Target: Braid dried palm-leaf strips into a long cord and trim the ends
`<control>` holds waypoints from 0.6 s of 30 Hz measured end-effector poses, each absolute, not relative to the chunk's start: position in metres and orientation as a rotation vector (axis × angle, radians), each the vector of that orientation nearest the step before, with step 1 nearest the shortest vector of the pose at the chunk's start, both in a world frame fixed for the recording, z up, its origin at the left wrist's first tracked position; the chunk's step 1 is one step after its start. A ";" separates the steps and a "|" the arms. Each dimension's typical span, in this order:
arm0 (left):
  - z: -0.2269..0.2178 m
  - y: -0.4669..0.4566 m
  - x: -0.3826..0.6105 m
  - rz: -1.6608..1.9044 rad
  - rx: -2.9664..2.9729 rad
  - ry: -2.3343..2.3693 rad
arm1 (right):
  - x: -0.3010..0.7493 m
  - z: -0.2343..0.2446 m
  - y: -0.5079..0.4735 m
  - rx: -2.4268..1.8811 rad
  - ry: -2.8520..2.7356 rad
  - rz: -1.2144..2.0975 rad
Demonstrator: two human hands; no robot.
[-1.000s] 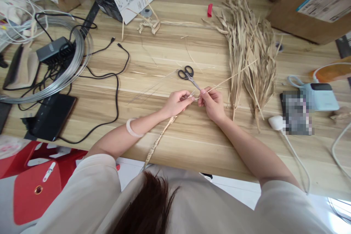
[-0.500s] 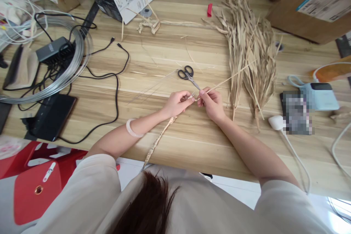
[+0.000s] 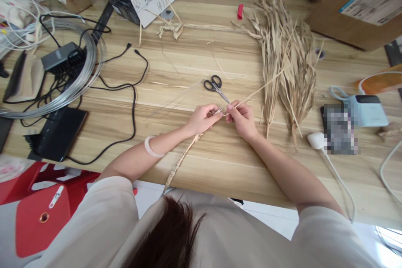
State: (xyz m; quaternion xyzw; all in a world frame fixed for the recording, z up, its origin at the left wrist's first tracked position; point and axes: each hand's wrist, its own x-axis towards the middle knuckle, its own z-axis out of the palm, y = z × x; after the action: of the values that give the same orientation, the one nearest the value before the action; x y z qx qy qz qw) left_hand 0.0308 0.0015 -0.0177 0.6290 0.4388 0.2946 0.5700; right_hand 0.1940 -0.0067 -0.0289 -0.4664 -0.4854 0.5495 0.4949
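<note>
My left hand (image 3: 205, 118) pinches the upper end of a straw-wrapped cord (image 3: 182, 159), whose length slants down past the table's front edge toward my body. Thin wire ends poke out above those fingers. Close beside it, my right hand (image 3: 240, 118) is closed on a pale straw strip (image 3: 262, 88) that runs up and right over the dried leaves. The strip's near end meets the work between both hands, and the fingers hide the join. Black-handled scissors (image 3: 216, 86) lie just beyond, tips pointing at my right hand.
Bundled dried leaves (image 3: 282, 58) lie at right, near a cardboard box (image 3: 358, 8). On the left are a wire coil (image 3: 91, 67), black cables (image 3: 134, 104) and a dark phone-like slab (image 3: 63, 134). A light-blue charger (image 3: 369, 111) and a white plug (image 3: 316, 140) sit far right.
The straw strip's far end has dipped slightly and shifted left as my right hand moved a little. My left hand and the cord stay nearly still.
</note>
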 end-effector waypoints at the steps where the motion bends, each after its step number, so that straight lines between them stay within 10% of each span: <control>1: -0.018 0.001 0.031 0.690 1.477 1.030 | 0.194 -0.029 -0.007 -1.128 -1.180 1.334; 18: -0.016 0.001 0.032 0.683 1.462 1.033 | 0.195 -0.030 -0.008 -1.113 -1.195 1.344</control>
State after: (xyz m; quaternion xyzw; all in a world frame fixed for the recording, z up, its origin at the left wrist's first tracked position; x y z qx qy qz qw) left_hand 0.0323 0.0006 -0.0155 0.6241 0.4412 0.2915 0.5752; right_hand 0.1949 -0.0078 -0.0304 -0.4585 -0.4923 0.5536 0.4909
